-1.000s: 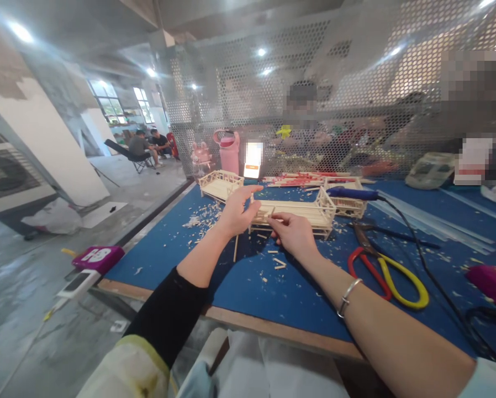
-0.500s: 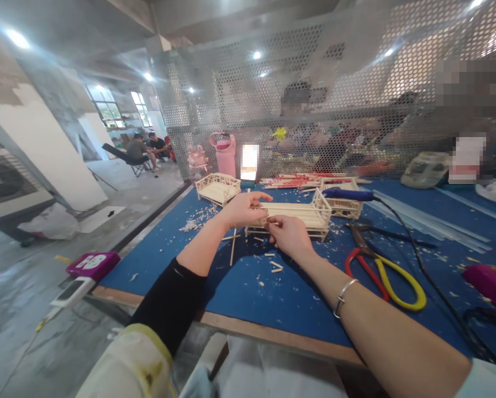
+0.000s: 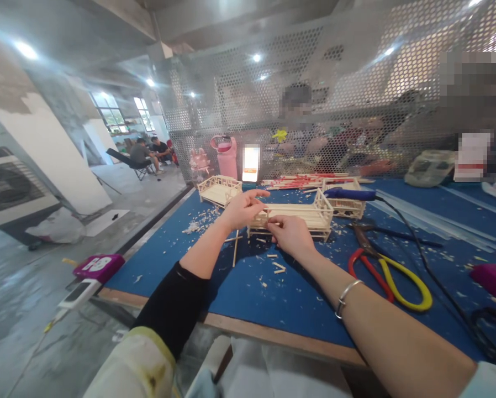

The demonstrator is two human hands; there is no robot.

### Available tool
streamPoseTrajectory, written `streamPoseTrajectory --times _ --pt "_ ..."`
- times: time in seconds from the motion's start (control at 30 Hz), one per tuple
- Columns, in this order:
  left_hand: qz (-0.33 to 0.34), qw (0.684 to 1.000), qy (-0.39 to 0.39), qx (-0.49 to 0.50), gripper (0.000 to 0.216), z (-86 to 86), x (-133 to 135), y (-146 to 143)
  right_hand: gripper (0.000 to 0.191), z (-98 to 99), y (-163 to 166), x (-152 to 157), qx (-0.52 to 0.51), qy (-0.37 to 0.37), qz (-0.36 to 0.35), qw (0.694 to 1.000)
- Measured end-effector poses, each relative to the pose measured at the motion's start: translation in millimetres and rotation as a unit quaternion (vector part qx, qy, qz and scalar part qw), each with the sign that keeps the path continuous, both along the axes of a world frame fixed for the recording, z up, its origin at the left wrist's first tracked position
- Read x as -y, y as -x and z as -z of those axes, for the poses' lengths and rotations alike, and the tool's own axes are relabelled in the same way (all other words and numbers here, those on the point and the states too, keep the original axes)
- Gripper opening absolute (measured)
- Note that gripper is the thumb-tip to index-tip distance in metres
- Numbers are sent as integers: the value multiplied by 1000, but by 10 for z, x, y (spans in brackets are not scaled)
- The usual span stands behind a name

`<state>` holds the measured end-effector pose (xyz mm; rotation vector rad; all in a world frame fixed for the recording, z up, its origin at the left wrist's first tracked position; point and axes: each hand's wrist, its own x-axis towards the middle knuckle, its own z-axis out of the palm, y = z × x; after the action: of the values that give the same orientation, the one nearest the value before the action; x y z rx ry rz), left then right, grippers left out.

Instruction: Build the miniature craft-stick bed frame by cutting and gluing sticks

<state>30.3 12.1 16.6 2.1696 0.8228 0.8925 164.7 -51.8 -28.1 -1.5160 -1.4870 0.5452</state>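
Observation:
A miniature bed made of pale wooden sticks [image 3: 300, 214] stands on the blue tabletop in front of me, its railed end to the right. My left hand [image 3: 243, 211] is at the bed's left end, thumb and lower fingers closed around the end railing while the index finger stretches to the right. At the front left corner, my right hand [image 3: 291, 235] pinches with thumb and fingertips against the frame. Whatever sits between those right fingertips is too small to make out. Part of the left railing is hidden behind my hands.
Another stick bed [image 3: 219, 189] stands at the back left, and a further stick frame [image 3: 347, 202] behind right, with a blue-handled glue gun [image 3: 351, 193] against it. Red-and-yellow-handled pliers [image 3: 368, 249], clear glue sticks [image 3: 434, 215], a lit phone [image 3: 251, 165] and wood scraps [image 3: 279, 268] lie around.
The whole view has shifted slightly. Both hands stay at the bed's left end, with the left index finger a little more extended and the right fingers still pinched.

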Motion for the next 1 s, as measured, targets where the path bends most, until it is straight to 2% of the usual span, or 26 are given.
streamPoseTrajectory --times 0.47,0.63,1.0 --pt "-3 1000 20 16 47 4 20 -32 18 19 24 -10 -27 0 -6 1000" --pt "-8 995 77 58 34 0 6 -31 20 43 15 -25 -37 11 -9 999" --pt "6 985 135 107 35 -16 29 -22 18 36 18 -24 -64 33 -8 997"
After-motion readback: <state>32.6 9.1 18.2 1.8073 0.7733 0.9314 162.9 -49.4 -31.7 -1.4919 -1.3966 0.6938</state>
